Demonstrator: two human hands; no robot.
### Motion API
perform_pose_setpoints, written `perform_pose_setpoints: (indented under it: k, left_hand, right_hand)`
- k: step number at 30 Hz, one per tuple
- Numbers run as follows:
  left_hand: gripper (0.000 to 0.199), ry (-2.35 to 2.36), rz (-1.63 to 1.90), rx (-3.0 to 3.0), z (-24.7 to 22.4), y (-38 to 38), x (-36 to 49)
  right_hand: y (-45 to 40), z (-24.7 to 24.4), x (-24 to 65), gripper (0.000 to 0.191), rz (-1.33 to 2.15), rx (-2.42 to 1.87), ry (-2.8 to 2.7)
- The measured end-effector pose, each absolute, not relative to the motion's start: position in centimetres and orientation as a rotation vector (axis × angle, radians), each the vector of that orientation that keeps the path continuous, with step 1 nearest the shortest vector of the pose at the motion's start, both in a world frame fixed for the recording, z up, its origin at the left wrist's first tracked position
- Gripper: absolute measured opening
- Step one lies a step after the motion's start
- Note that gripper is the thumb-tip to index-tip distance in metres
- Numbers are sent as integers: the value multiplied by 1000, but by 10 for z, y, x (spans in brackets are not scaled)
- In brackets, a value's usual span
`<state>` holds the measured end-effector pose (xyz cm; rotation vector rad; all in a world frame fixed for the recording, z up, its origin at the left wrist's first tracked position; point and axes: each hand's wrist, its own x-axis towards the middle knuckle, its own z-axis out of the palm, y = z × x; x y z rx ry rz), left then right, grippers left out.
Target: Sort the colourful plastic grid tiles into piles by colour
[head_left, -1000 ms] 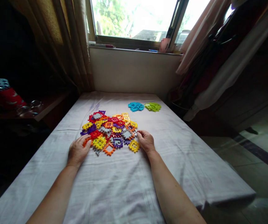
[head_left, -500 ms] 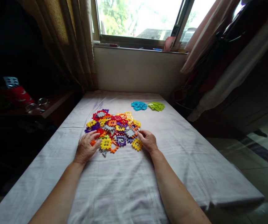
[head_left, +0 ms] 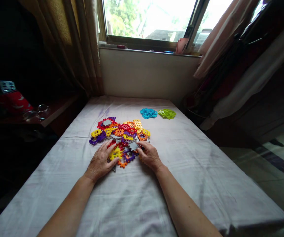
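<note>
A mixed heap of red, yellow, orange, purple and grey plastic pieces [head_left: 119,132] lies on the cloth-covered table [head_left: 196,184]. My left hand [head_left: 101,162] rests on the heap's near left side with its fingers spread, touching a yellow piece [head_left: 116,153]. At the heap's near right edge, my right hand [head_left: 149,156] has its thumb and fingers around the edge of a grey piece [head_left: 133,145]. Farther back on the right sit a small pile of blue pieces [head_left: 148,113] and, beside it, one of green pieces [head_left: 167,114].
A window sill [head_left: 142,50] with a pink cup [head_left: 181,45] is behind the table. On the left, a side surface holds a red container [head_left: 19,102] and a pair of glasses [head_left: 37,113]. Clothes hang on the right.
My right hand has moved left, onto the grey piece, which has shifted left and nearer. My left hand has slid right over the heap, and the near pieces have shifted slightly.
</note>
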<state>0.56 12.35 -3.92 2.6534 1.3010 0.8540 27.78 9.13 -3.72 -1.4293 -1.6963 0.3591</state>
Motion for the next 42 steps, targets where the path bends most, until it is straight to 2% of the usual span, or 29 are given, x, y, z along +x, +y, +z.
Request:
perform_pose_setpoints:
  k: [3, 6, 12, 16, 22, 24, 27, 29, 34, 39, 42]
  left_hand:
    - [44, 1331, 1062, 2612, -39, 127, 7]
    - [36, 1326, 1211, 2578, -37, 129, 5]
    - [32, 1259, 1264, 2574, -32, 123, 6]
    - [31, 1319, 1291, 2464, -31, 125, 2]
    - [33, 1518, 1395, 2216, -32, 136, -17]
    - [33, 1560, 1416, 2153, -32, 137, -21]
    - [33, 1590, 1389, 2110, -31, 137, -21]
    - [34, 1585, 1359, 2112, -31, 136, -19]
    - [34, 1588, 1309, 2115, -34, 136, -17]
    - [34, 1604, 1296, 2084, -33, 137, -17]
    - [34, 1610, 1285, 2062, -34, 136, -18]
  right_hand:
    - [92, -39, 274, 24, 320, -1384, -1683]
    - [94, -40, 283, 21, 278, -1456, -1586]
    - [96, -44, 307, 25, 197, -1729, -1402]
    - [97, -43, 307, 26, 168, -1738, -1413]
    - [86, -20, 293, 24, 269, -1819, -1533]
    - [78, -9, 289, 32, 312, -1891, -1668]
    - [67, 3, 285, 55, 306, -1970, -1894]
    - [63, 7, 284, 60, 288, -2002, -1981]
    - [65, 3, 289, 51, 296, -1974, -1929]
    - [74, -15, 302, 33, 374, -1911, -1665]
    - [81, -25, 312, 28, 402, -1867, -1509]
